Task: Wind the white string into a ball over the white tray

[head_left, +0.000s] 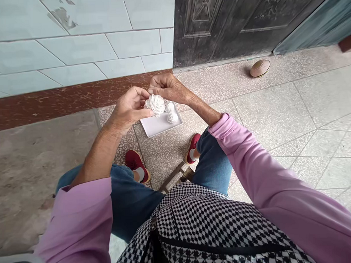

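Note:
My left hand (128,110) is closed around a white paper flower (156,103), held in the air above a white sheet of paper (156,126) on the floor. My right hand (166,87) pinches the top of the same flower with curled fingers. Two smaller white paper flowers (171,113) lie on the sheet just below and right of my hands.
I sit with knees apart in blue jeans, red shoes (136,163) on the terrazzo floor. A checkered bag (202,226) rests on my lap. A tiled wall (74,46) and a dark door (232,22) stand ahead. A small oval stone-like object (260,68) lies by the door.

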`<state>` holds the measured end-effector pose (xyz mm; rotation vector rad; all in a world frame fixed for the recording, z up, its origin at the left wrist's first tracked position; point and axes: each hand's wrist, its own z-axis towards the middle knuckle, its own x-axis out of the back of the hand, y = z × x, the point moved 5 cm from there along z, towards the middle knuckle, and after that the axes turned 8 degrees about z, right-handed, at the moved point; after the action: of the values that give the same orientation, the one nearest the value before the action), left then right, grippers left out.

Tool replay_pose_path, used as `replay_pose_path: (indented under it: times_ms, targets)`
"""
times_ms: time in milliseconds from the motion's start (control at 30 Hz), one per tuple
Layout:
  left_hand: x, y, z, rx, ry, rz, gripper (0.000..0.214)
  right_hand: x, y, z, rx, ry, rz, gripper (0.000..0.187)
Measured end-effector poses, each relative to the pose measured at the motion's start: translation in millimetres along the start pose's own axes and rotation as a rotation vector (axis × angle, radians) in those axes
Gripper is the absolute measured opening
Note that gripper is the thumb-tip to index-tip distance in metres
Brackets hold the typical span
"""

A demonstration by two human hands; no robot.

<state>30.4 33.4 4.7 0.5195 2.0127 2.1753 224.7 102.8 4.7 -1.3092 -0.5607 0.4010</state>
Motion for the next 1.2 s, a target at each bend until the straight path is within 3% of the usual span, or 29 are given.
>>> replay_pose_path:
  times_ms: [133, 233, 367, 467, 567, 700, 867, 1200]
  targets:
    - [9.3, -11.3, 7.4, -0.014, 0.103, -0.241, 0.067, -10.0, 2.8, -3.3, -0.092, 0.023, 0.008, 0.061]
    - [20.0, -26.7, 15.0, -0.022, 0.173, -0.328, 0.063, -17.3, 0.7, -6.6, -0.098, 0.042, -0.044, 0.046]
    - [27.0, -39.9, 21.9, -0.041, 0.238, -0.334, 0.069, -27.2, 6.0, -8.6, -0.056, 0.008, -0.088, 0.025]
    - [24.9, -36.1, 19.4, -0.055, 0.321, -0.261, 0.075, -34.3, 15.1, -8.2, -0.04, -0.042, -0.037, 0.016]
    - [19.0, -24.0, 13.0, -0.033, 0.373, -0.17, 0.074, -37.2, 18.2, -8.2, -0.033, -0.061, 0.011, 0.038]
    - [14.9, -7.8, 7.8, 0.017, 0.333, -0.116, 0.066, -33.6, 11.0, -10.4, -0.045, 0.0, -0.046, 0.064]
    - [14.7, 0.9, 4.4, 0.031, 0.266, -0.123, 0.068, -34.8, 3.4, -10.7, -0.031, -0.02, -0.088, 0.07]
    - [6.6, -5.5, 2.3, 0.022, 0.412, 0.021, 0.071, -37.5, 9.3, -30.6, -0.089, 0.025, -0.124, 0.066]
